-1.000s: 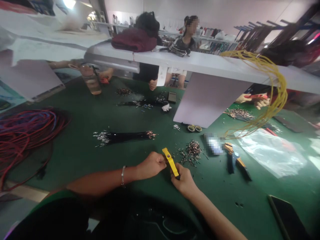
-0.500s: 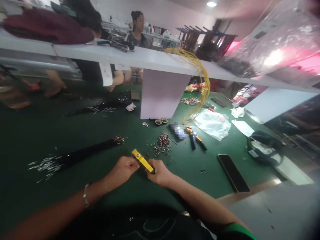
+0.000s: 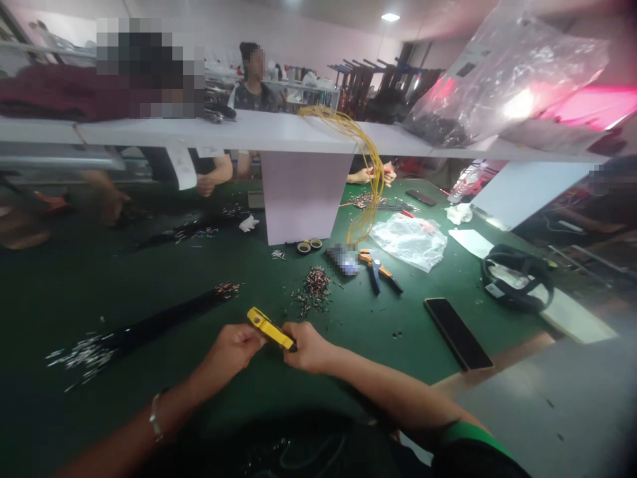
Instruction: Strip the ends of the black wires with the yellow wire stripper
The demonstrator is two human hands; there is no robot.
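A small yellow hand tool point(image 3: 267, 327) sits between my two hands above the green table point(image 3: 124, 285). My right hand point(image 3: 307, 346) grips its near end. My left hand point(image 3: 233, 347), fingers curled, touches the tool's far end; a thin bracelet is on that wrist. Just beyond the tool lies a heap of small metal terminals point(image 3: 312, 289). A bundle of black wires point(image 3: 164, 318) with metal tips stretches across the table to the left.
A phone point(image 3: 456, 323) lies face up to the right. Orange-and-blue pliers point(image 3: 376, 270), two tape rolls point(image 3: 308, 245), a plastic bag point(image 3: 409, 240) and hanging yellow wires point(image 3: 368, 172) are farther back. A white shelf point(image 3: 279, 133) spans the table. Other people work opposite.
The view has swung to the right, so the red wires on the left left the picture and the phone and right table end came in. Both hands stay on the yellow tool.
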